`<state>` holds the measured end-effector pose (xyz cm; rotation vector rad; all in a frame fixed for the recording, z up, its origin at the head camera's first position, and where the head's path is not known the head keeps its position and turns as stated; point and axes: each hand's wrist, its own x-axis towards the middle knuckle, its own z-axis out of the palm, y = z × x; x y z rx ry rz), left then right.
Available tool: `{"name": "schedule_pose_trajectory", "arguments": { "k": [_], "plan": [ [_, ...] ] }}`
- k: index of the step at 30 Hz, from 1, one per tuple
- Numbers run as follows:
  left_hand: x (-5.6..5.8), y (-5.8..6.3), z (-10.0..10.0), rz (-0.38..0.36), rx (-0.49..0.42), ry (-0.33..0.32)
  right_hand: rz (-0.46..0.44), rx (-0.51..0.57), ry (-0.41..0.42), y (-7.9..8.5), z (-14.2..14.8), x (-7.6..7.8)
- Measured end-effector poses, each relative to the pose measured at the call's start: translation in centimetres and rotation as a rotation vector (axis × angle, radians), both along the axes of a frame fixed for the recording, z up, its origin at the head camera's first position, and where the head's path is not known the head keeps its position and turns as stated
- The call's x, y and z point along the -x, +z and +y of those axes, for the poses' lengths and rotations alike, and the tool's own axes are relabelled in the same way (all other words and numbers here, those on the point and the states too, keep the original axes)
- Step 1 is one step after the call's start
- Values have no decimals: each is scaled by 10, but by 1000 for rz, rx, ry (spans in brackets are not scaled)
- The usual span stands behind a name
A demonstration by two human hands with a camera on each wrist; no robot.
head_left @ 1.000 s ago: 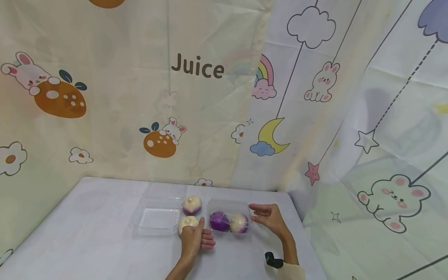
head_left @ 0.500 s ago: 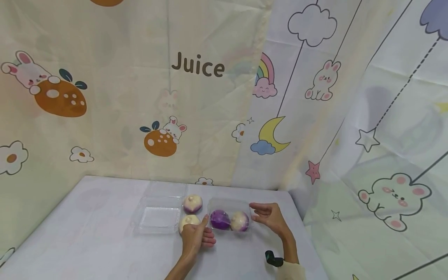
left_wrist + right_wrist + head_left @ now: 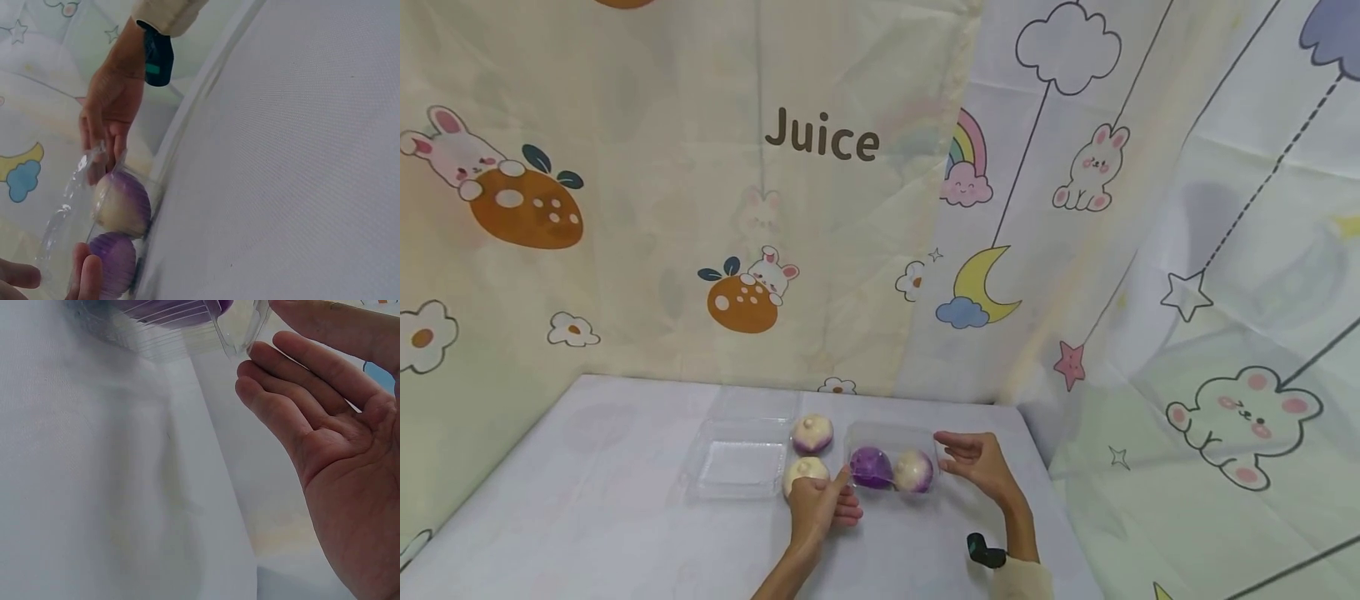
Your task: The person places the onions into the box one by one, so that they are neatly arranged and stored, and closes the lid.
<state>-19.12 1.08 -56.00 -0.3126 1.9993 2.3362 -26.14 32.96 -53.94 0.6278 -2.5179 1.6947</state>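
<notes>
A clear plastic clamshell box point(image 3: 891, 435) stands on the table with two round bun-like pieces inside. One is ridged and purple point(image 3: 870, 468); the other is cream and purple point(image 3: 913, 472). My left hand point(image 3: 816, 508) is at the box's near left corner, thumb up by the lid edge and fingertips lower, beside the purple piece in the left wrist view. On the other side, my right hand point(image 3: 981, 467) pinches the box's right edge between thumb and fingertips. Two loose cream-and-purple pieces sit left of the box, one far point(image 3: 812, 433) and one near point(image 3: 805, 473), partly behind my left hand.
A second clear clamshell box point(image 3: 741, 467) lies open to the left with its lid folded back. The white table point(image 3: 625, 517) meets a printed cloth backdrop point(image 3: 647, 350) at the back and right. A dark device point(image 3: 985, 552) is at my right wrist.
My left thumb has moved slightly right, closer to the left edge of the box. My right hand stays at its right edge. The view has shifted a little.
</notes>
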Motion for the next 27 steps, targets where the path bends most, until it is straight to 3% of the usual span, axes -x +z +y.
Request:
{"name": "schedule_pose_trajectory", "arguments": {
  "k": [8, 14, 22, 27],
  "plan": [
    [1, -1, 1, 14, 5, 5, -42, 11, -11, 0, 1, 1],
    [0, 0, 1, 28, 10, 5, -25, 9, -20, 2, 1, -1],
    [1, 0, 1, 23, 8, 12, -54, -50, -178, 12, -1, -7],
    [0, 0, 1, 23, 9, 15, -187, -44, -252, 14, -1, -12]
  ]
}}
